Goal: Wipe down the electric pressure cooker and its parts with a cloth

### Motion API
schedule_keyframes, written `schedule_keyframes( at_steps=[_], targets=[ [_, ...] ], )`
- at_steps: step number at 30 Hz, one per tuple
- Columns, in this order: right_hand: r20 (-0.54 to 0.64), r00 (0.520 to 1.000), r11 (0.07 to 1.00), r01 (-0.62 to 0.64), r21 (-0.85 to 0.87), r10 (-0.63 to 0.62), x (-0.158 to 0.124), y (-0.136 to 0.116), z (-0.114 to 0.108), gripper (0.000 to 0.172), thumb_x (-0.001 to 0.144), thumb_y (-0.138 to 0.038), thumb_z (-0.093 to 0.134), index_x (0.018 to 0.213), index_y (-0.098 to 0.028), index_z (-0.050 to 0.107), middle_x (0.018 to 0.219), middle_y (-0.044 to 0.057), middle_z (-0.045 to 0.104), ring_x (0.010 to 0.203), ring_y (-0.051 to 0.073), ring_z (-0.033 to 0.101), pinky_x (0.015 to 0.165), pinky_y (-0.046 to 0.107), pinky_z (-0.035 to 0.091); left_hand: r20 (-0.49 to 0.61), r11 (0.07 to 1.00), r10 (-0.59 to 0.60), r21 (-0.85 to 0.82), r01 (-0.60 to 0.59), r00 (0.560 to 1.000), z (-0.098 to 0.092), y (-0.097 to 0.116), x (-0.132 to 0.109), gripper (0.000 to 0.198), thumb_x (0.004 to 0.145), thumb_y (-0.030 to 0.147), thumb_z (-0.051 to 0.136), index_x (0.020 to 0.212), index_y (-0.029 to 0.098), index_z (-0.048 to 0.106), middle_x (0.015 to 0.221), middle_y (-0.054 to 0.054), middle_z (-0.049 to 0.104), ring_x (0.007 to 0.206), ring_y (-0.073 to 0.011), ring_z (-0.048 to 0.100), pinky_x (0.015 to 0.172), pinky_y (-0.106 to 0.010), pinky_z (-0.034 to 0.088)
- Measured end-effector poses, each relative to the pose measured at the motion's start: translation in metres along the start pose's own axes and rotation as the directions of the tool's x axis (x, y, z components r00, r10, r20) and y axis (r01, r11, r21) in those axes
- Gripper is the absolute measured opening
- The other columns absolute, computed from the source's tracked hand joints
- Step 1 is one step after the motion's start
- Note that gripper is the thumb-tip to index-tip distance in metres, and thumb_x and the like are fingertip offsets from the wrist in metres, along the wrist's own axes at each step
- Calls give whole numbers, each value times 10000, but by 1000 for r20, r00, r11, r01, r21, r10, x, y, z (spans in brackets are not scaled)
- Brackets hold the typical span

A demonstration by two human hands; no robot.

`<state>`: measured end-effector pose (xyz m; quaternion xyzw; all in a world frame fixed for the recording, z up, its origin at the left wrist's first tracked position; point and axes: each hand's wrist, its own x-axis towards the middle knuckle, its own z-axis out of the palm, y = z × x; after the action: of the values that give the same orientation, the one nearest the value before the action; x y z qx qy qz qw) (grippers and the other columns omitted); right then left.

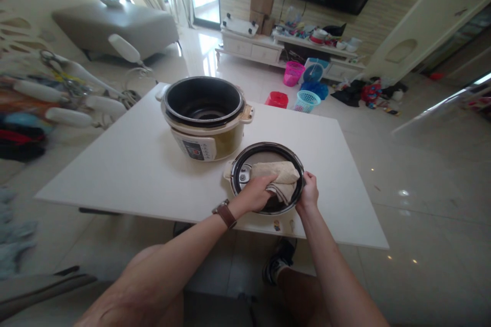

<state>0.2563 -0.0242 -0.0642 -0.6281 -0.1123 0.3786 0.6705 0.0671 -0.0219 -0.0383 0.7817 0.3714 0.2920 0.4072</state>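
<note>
A round pressure cooker lid (pixel 241 158) lies upside down on the white table, its dark sealing ring and metal inside facing up. My left hand (pixel 259 193), with a brown-strapped watch on the wrist, presses a folded beige cloth (pixel 282 171) against the lid's inside, fingers closed on it. My right hand (pixel 309 191) grips the lid's right rim. Behind and to the left stands an electric pressure cooker (pixel 226 143), uncovered, with a dark inner pot (pixel 205 102) in it and a control panel on its front.
Two small stickers or trinkets (pixel 276 225) sit at the front edge of the white table (pixel 126 158). On the floor beyond are a pink basket (pixel 293 73), a red bin (pixel 276 99) and a light-blue basket (pixel 307 101). A white multi-armed lamp-like fixture (pixel 103 107) is left.
</note>
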Motion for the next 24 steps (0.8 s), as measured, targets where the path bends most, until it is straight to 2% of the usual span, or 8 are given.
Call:
schedule_keyframes(
  at_steps=[6, 8, 11, 13, 15, 17, 20, 24],
  targets=[
    [-24, 1000, 998, 17, -53, -18, -3, 0, 1, 319, 715, -397, 727, 974, -242, 625, 805, -61, 657, 743, 136, 589, 660, 241, 466, -229, 991, -50, -133, 19, 972, -12, -2, 10, 417, 935, 187, 513, 1282, 200, 744, 1319, -108, 780, 1267, -292, 703, 1148, -450, 526],
    [-25, 999, 998, 23, -60, -24, -3, 0, 0, 315, 719, -396, 725, 975, -242, 624, 804, -61, 657, 742, 136, 582, 651, 240, 454, -303, 997, -54, -75, 33, 951, -21, -1, 8, 414, 911, 150, 508, 1251, 192, 741, 1289, -110, 784, 1220, -280, 715, 1106, -420, 544],
    [-7, 1000, 998, 21, -65, -21, -2, 0, 0, 329, 720, -408, 732, 981, -245, 614, 794, -64, 652, 728, 137, 571, 640, 243, 442, -337, 984, 5, 169, 55, 942, -37, 2, 3, 438, 882, 126, 535, 1273, 212, 714, 1329, -102, 756, 1208, -274, 705, 1059, -389, 552],
    [3, 1000, 998, 24, -62, -24, -1, 1, -1, 344, 717, -420, 729, 989, -245, 611, 786, -65, 644, 724, 137, 568, 637, 243, 438, -285, 941, 57, 335, 44, 957, -44, 6, -1, 460, 892, 145, 565, 1325, 241, 686, 1416, -84, 714, 1247, -275, 686, 1050, -376, 546],
    [17, 999, 998, 29, -48, -28, 0, 3, 0, 365, 712, -437, 729, 998, -247, 605, 783, -66, 640, 721, 137, 569, 636, 243, 436, -196, 895, 45, 443, 47, 980, -45, 7, -3, 498, 901, 137, 569, 1374, 267, 658, 1459, -65, 692, 1271, -273, 677, 1035, -368, 546],
    [38, 999, 999, 40, -23, -39, -1, 5, 1, 383, 711, -455, 733, 1005, -254, 593, 788, -70, 639, 714, 134, 565, 635, 242, 433, -87, 856, -43, 510, 81, 995, -39, 7, -3, 532, 885, 84, 548, 1374, 265, 657, 1408, -70, 718, 1238, -270, 694, 1015, -367, 550],
    [38, 998, 999, 46, 1, -46, -3, 7, 3, 384, 712, -461, 729, 1004, -261, 580, 783, -75, 635, 704, 132, 563, 628, 239, 428, 56, 815, -163, 570, 103, 985, -26, 2, -2, 527, 862, 42, 530, 1325, 241, 685, 1299, -95, 748, 1155, -274, 725, 987, -378, 558],
    [28, 999, 1000, 26, 4, -27, -4, 6, 5, 376, 716, -455, 723, 1002, -262, 571, 767, -73, 632, 704, 141, 576, 623, 244, 435, 92, 794, -196, 599, 103, 976, -20, -2, -1, 498, 874, 87, 546, 1322, 253, 687, 1295, -99, 737, 1120, -291, 735, 951, -403, 571]
  ],
)
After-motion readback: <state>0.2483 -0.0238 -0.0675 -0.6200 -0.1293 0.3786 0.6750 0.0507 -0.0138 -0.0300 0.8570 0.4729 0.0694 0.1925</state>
